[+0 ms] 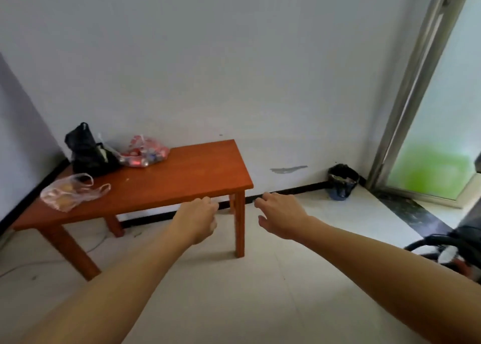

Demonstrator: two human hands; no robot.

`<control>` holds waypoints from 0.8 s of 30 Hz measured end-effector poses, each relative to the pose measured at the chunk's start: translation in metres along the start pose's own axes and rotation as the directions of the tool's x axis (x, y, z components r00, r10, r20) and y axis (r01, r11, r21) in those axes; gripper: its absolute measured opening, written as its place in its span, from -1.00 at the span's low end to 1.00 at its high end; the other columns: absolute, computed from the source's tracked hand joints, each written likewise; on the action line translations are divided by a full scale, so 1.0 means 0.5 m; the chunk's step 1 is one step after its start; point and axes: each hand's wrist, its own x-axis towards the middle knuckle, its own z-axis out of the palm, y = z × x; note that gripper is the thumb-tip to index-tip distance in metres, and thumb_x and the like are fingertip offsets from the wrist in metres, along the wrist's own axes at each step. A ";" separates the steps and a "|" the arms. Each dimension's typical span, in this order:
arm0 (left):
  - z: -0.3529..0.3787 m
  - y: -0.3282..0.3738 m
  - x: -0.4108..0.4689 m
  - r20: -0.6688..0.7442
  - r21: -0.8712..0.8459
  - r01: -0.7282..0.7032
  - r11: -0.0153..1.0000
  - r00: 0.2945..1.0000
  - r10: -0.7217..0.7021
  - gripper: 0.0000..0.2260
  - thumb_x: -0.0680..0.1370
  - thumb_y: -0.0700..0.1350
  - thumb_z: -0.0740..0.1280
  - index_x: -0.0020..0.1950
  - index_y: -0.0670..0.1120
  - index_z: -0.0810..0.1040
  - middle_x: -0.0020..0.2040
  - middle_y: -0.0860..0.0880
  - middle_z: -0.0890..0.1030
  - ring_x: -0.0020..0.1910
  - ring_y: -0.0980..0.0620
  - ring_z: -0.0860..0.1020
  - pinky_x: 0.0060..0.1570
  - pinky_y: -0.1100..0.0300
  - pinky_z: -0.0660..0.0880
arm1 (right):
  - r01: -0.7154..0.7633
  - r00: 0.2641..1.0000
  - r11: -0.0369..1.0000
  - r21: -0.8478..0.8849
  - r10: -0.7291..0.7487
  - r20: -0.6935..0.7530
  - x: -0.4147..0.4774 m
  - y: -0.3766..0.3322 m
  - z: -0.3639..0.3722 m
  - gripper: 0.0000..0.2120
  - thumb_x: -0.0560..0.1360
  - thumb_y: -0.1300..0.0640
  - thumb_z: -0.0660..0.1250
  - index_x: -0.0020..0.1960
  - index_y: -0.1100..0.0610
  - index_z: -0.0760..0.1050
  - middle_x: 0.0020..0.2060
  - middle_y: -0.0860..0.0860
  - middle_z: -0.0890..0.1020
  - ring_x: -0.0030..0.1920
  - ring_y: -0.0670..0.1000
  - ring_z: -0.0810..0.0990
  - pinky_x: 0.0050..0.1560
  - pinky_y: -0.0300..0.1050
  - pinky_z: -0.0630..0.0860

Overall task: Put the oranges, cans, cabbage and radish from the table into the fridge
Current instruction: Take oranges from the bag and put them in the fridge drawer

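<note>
A low reddish wooden table [197,171] stands against the white wall. At its back left lies a clear bag of red cans [144,154]. Beside that sits a black plastic bag [88,152], its contents hidden. Near the left front edge lies a thin pinkish bag [68,191] with something orange showing through it. My left hand [197,217] hangs in front of the table's right front edge, fingers loosely curled and holding nothing. My right hand [279,214] floats over the floor to the right of the table, fingers apart and empty. No fridge is in view.
A small dark bin [342,181] stands in the corner by a metal-framed glass door [421,104] at the right. A dark object with hoses [453,244] sits at the right edge. A thin cable [23,265] lies on the tiled floor under the table's left side.
</note>
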 end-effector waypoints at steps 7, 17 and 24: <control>0.117 -0.271 -0.045 0.072 -0.005 0.236 0.972 0.969 -0.235 -0.85 0.58 -0.02 0.19 0.04 -0.04 0.47 -0.02 0.00 0.50 -0.06 0.01 0.52 -0.14 0.11 0.50 | 0.198 0.979 0.979 0.038 -0.200 0.048 0.260 -0.159 0.083 -0.85 0.56 0.03 0.22 0.07 0.06 0.47 -0.07 -0.03 0.54 -0.13 -0.01 0.54 -0.21 -0.16 0.44; 0.208 -0.633 -0.008 0.124 0.014 0.464 0.886 0.878 -0.462 -0.78 0.58 -0.02 0.18 0.17 -0.04 0.48 0.11 -0.01 0.51 0.09 -0.04 0.51 -0.06 0.09 0.44 | 0.385 0.916 0.918 0.093 -0.392 0.084 0.679 -0.336 0.178 -0.78 0.57 0.00 0.18 0.15 0.07 0.41 0.03 0.05 0.51 0.02 0.11 0.54 -0.19 -0.04 0.37; 0.274 -0.861 -0.042 0.165 0.000 0.596 0.803 0.792 -0.588 -0.82 0.56 -0.05 0.18 0.09 -0.05 0.49 0.07 -0.02 0.52 0.04 -0.04 0.52 -0.04 0.05 0.50 | 0.493 0.853 0.861 0.124 -0.506 0.129 0.884 -0.503 0.234 -0.76 0.58 0.00 0.18 0.19 0.06 0.41 0.04 0.03 0.51 0.01 0.08 0.53 -0.18 -0.07 0.36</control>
